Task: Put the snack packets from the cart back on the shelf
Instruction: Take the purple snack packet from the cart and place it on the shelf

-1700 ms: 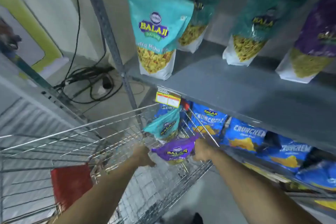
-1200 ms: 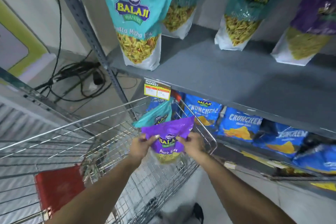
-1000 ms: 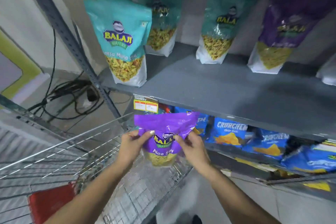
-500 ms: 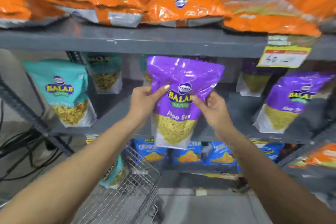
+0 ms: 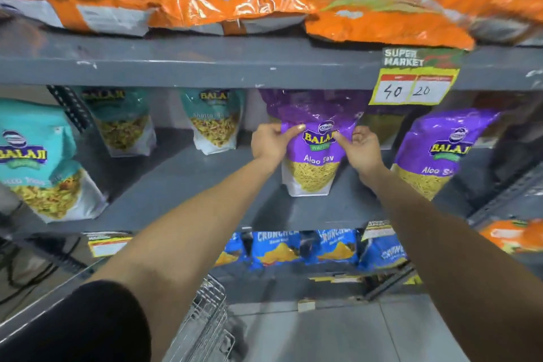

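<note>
Both hands pinch a purple packet (image 5: 316, 153) upright on the grey shelf (image 5: 188, 185): left hand (image 5: 271, 145) at its left edge, right hand (image 5: 363, 150) at its right.

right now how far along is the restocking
Done: purple packet by the right edge and teal packets already stand on the middle shelf. In hand: left hand and right hand set the purple Aloo Sev packet upright there. Left: the cart interior is out of view.

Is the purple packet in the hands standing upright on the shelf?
Upright: the purple Aloo Sev packet has its white base on the grey middle shelf, label facing out, both hands pinching it.
</note>
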Action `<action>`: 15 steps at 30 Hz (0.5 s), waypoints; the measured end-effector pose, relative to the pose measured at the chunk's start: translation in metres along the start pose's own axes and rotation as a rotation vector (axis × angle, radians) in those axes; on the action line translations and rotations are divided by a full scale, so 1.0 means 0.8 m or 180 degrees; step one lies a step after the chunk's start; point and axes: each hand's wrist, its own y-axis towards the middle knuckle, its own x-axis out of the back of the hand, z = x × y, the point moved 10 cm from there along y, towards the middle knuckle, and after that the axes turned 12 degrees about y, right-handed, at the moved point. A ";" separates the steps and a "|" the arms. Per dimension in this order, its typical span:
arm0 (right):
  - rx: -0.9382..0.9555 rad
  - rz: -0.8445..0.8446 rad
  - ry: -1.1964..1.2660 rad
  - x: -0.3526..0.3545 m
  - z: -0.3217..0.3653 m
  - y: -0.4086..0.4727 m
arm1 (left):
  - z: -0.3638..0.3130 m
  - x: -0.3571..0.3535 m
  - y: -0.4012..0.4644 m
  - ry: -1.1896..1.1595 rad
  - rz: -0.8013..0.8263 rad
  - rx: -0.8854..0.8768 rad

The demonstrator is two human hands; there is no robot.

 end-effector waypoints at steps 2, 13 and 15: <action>-0.0022 0.0032 -0.0053 0.001 -0.018 -0.002 | 0.003 -0.003 0.002 0.0158 0.0086 -0.0099; 0.1289 -0.0624 -0.1321 -0.041 -0.002 -0.138 | 0.110 0.096 -0.063 0.1057 0.0119 -0.0552; 0.1263 -0.0331 -0.1356 -0.085 -0.026 -0.176 | 0.170 0.132 -0.097 0.1153 -0.0003 -0.0487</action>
